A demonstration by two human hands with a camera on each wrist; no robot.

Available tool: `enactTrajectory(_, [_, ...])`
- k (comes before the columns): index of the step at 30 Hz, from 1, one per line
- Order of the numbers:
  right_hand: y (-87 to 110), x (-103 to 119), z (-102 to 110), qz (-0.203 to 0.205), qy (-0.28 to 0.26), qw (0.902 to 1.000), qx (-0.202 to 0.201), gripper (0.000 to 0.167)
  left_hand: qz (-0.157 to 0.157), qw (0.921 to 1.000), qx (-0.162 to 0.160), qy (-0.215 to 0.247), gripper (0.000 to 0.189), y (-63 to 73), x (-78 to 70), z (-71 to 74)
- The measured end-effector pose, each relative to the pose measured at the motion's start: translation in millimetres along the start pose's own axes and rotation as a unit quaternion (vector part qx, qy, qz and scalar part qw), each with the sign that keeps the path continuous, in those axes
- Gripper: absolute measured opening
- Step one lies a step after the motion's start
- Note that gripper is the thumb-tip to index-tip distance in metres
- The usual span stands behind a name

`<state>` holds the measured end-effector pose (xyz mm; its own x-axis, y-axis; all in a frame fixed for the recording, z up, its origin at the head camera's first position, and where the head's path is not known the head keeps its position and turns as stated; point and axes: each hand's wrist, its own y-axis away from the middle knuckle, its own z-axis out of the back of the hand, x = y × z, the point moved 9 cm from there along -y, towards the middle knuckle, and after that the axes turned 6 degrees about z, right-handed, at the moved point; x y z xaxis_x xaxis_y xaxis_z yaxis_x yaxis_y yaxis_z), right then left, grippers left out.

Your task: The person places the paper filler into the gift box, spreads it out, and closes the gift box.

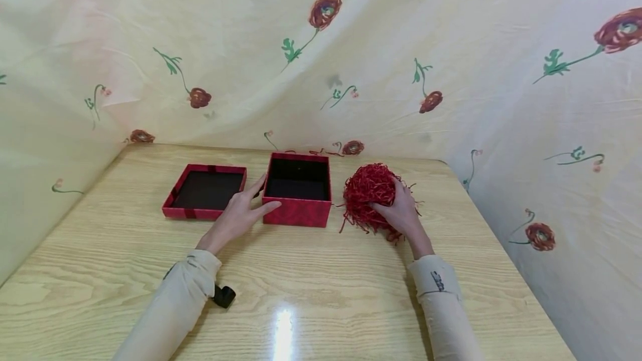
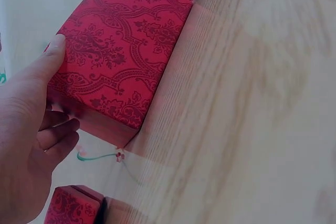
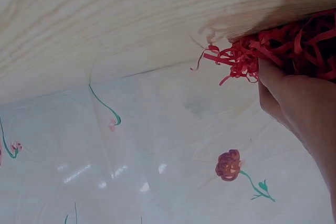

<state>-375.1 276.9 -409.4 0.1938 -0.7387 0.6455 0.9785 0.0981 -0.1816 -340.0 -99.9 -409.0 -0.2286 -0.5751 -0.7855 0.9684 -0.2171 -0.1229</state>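
Note:
A red patterned gift box (image 1: 297,212) stands on the table with its dark hollow facing up. At its left corner is my left hand (image 1: 239,213), thumb against the front face and index finger stretched along the left side. In the left wrist view the other fingers hang loosely bent beside the box (image 2: 121,56). To the right, my right hand (image 1: 401,210) grips a heap of red shredded paper (image 1: 368,188), thumb on the near side. The right wrist view shows strands of the shredded paper (image 3: 310,45) around the fingers, hiding the fingertips.
Left of the box lies its red lid (image 1: 205,189), dark inside facing up. Loose red strands (image 1: 318,153) lie behind the box. A floral cloth (image 1: 241,71) hangs along the back and sides of the wooden table (image 1: 321,283). A small black object (image 1: 224,297) shows beside the left sleeve.

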Motion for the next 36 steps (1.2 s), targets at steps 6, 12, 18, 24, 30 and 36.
enactTrajectory(6, [-2.3,-2.4,-1.2,-0.012,0.008,0.9999,0.003,0.091,-0.007,0.9999,-0.002,0.011,0.091,-1.3,-0.3,0.7])
enactTrajectory(12, [-5.4,-3.4,-1.0,-0.013,0.021,0.9997,0.004,0.087,-0.011,0.9998,-0.002,0.019,0.09,-0.7,-1.2,1.1])
enactTrajectory(18, [-7.0,-4.3,1.6,-0.013,0.018,0.9997,-0.011,0.082,-0.014,0.9997,-0.005,0.02,0.09,0.2,-1.9,1.6])
enactTrajectory(24, [-7.6,-3.7,8.2,-0.005,0.006,0.9993,-0.035,0.074,-0.016,0.9995,-0.003,0.028,0.09,0.3,-2.8,0.4])
enactTrajectory(30, [-7.5,-3.1,14.9,-0.007,-0.001,0.9989,-0.047,0.069,-0.014,0.9994,-0.003,0.03,0.09,0.3,-4.7,1.0])
enactTrajectory(36, [-6.8,2.6,22.8,-0.014,-0.022,0.9982,-0.055,0.066,-0.011,0.9997,-0.002,0.02,0.089,0.2,-5.3,1.4])
